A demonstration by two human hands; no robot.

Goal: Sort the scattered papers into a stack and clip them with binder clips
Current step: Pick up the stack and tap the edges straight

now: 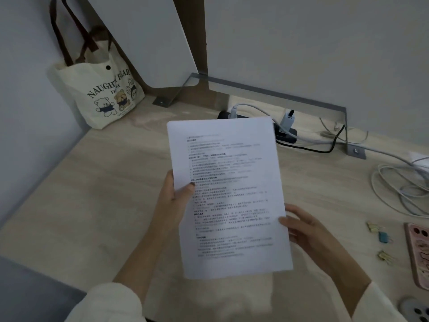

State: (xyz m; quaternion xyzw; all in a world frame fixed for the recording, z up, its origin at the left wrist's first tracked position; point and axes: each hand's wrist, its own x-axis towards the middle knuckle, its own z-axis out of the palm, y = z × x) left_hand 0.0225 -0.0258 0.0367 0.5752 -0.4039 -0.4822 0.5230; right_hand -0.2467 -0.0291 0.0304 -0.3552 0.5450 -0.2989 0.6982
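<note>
- Papers (pixel 228 196) were held above the desk (pixel 97 194), printed side up and tilted slightly, between both hands; no loose sheets showed on the desktop.
- The left hand (pixel 173 201) pinched the left edge, thumb (pixel 186 189) on top of the page and the fingers hidden beneath.
- The right hand (pixel 301 228) supported the lower right edge, thumb tip touching the margin, the other fingers loosely curled behind the sheets.
- Three small binder clips (pixel 380 238) lay on the desk to the right, well apart from the papers, just beside a phone (pixel 417 252).
- Squaring the stack would probably go best by tapping its bottom edge on the desk with a loosened grip, so that the sheets settled flush.
- One hand would then need to pinch the aligned corner firmly while the other fetched a clip.
</note>
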